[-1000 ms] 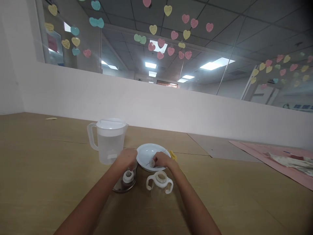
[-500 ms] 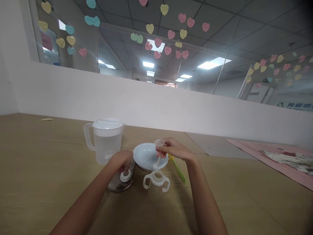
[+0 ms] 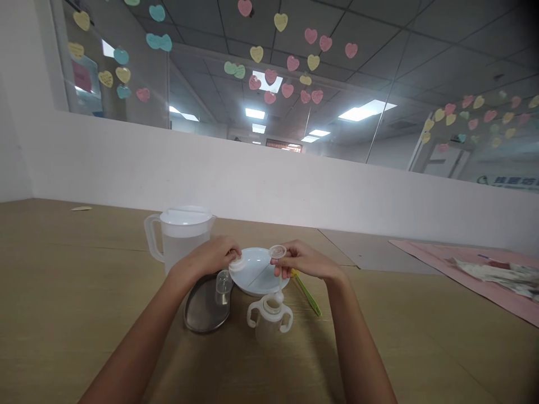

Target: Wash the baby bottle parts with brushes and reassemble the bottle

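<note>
My left hand (image 3: 219,253) is closed around a white bottle collar (image 3: 237,265), held over the left rim of a white bowl (image 3: 256,259). Between the fingers of my right hand (image 3: 304,259) is a bottle straw with a clear round top (image 3: 277,252). Its ball end hangs down at the mouth of a clear bottle (image 3: 268,331) with two white handles; from here I cannot tell whether it has entered the neck. The bottle stands upright without a lid. Left of it, a clear cap (image 3: 224,285) sits on a metal tray (image 3: 200,317).
A lidded clear pitcher (image 3: 185,224) of water stands behind my left hand. Right of the bowl lies a brush (image 3: 310,297) with a green handle and yellow head. A pink mat (image 3: 458,275) with a crumpled cloth (image 3: 497,275) lies far right. A white wall backs the table.
My left hand has lifted the white collar off the metal tray and moved it up and right to the bowl. The straw in my right hand has shifted down toward the bottle mouth.
</note>
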`<state>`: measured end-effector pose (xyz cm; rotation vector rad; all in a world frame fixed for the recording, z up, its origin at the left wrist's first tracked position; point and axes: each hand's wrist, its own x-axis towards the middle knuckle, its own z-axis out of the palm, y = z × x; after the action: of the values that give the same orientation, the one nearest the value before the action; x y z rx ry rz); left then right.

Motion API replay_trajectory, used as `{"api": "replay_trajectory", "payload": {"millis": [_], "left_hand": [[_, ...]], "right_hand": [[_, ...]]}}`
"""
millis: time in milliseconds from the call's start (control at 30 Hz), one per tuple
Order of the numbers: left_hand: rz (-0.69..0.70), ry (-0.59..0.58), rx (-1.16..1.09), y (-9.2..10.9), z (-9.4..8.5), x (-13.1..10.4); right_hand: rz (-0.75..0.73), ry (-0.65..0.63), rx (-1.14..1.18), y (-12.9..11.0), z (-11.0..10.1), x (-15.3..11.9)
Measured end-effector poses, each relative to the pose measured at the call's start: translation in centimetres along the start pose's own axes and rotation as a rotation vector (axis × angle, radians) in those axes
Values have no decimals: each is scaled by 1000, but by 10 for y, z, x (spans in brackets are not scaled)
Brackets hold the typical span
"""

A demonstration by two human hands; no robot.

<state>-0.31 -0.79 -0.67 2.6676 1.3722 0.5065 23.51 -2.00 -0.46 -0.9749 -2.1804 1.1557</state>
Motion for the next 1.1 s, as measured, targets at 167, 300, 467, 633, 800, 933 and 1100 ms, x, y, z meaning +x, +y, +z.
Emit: {"api": "replay_trajectory", "payload": {"millis": [167, 300, 467, 633, 800, 933, 1100], "left_hand": [[76, 144, 3, 4, 3, 2], [125, 207, -28, 8, 1, 1], [147, 236, -48, 17, -3, 1], [149, 230, -12, 20, -4, 1], [161, 248, 12, 30, 0, 2], [195, 251, 27, 44, 6, 4], [180, 358, -122, 56, 1, -2]], "right_hand": [[48, -121, -17, 8, 2, 3], [106, -224, -93, 15, 5, 7], [189, -234, -111, 29, 6, 13], [196, -224, -34, 33, 2, 13], [4, 137, -69, 25, 12, 18], [-208, 268, -131, 18, 30, 31], [-351, 383, -92, 9, 34, 34]]}}
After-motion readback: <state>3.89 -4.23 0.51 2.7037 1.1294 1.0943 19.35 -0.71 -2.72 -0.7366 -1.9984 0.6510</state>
